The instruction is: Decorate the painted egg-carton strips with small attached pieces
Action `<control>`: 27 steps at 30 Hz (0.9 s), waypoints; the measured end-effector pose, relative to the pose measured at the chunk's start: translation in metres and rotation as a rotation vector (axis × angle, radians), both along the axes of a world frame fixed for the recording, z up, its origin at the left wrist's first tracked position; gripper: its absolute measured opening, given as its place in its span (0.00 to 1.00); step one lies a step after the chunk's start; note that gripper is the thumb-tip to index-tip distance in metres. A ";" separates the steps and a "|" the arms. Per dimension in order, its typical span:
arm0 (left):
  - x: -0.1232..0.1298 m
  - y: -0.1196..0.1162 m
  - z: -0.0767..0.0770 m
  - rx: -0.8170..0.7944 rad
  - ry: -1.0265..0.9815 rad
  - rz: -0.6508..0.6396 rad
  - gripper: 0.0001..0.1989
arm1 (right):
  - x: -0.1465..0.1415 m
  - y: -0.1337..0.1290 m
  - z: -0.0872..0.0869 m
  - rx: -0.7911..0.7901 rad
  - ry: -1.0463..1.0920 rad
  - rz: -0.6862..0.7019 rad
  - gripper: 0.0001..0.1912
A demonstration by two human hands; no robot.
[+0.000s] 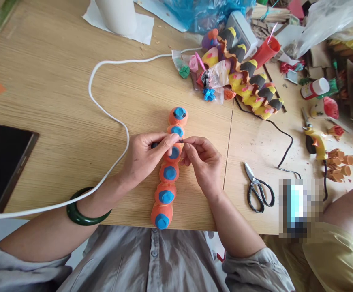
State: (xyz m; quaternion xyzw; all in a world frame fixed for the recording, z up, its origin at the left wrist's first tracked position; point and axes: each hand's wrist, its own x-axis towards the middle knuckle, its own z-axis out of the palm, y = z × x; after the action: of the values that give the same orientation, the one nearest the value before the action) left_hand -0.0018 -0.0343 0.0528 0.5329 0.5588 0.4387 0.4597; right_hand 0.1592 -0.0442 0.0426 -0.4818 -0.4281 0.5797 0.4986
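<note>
An orange strip of joined bumps, like a painted egg-carton row, lies lengthwise before me with a flat blue patch on each bump. Small black marks sit on the blue patch of the farthest bump. Above the strip, my left hand is closed around a dark lump that looks like soft clay, its thumb and forefinger reaching the second bump. From the other side, my right hand pinches a tiny black bit at the left fingertips. The fingers partly cover the second and third bumps.
Black-handled scissors lie to the right. A white cable loops across the left, near a dark tablet. Painted carton strips, a red cup and a yellow glue gun stand beyond. Another person's arm is at right.
</note>
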 end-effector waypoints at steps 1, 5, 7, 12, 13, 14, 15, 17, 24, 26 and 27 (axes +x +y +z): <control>0.000 0.000 0.000 0.000 -0.004 -0.003 0.21 | 0.000 0.000 0.000 0.002 0.001 0.001 0.11; 0.000 0.000 0.000 -0.001 -0.013 -0.011 0.17 | 0.000 0.000 -0.001 0.016 0.020 0.000 0.09; 0.000 0.000 0.000 0.001 -0.001 -0.010 0.18 | 0.000 0.000 0.000 0.015 0.023 0.000 0.09; 0.000 0.001 0.001 0.023 0.055 -0.015 0.19 | -0.001 0.001 -0.001 0.010 0.004 -0.004 0.10; 0.001 0.001 0.001 0.027 0.066 -0.016 0.19 | -0.001 0.001 -0.002 0.011 0.000 -0.007 0.11; 0.001 0.001 0.001 0.030 0.074 -0.017 0.18 | -0.001 0.000 -0.003 0.014 -0.004 -0.009 0.11; 0.001 0.000 0.002 0.032 0.078 -0.018 0.18 | -0.001 0.000 -0.004 0.020 -0.011 -0.010 0.11; 0.001 0.000 0.002 0.036 0.081 -0.020 0.18 | -0.001 0.000 -0.007 0.038 -0.032 -0.011 0.11; 0.001 -0.001 0.004 0.042 0.093 -0.026 0.18 | -0.002 -0.001 -0.013 0.093 -0.060 -0.030 0.08; 0.001 -0.001 0.004 0.052 0.090 -0.026 0.17 | -0.002 0.000 -0.014 0.108 -0.060 -0.032 0.08; 0.001 -0.001 0.005 0.058 0.090 -0.027 0.17 | -0.002 0.000 -0.014 0.117 -0.062 -0.036 0.07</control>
State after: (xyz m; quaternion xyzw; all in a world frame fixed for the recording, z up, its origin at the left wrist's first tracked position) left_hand -0.0007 -0.0350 0.0574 0.5725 0.5589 0.4241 0.4243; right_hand 0.1575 -0.0440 0.0283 -0.4771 -0.4680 0.5293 0.5226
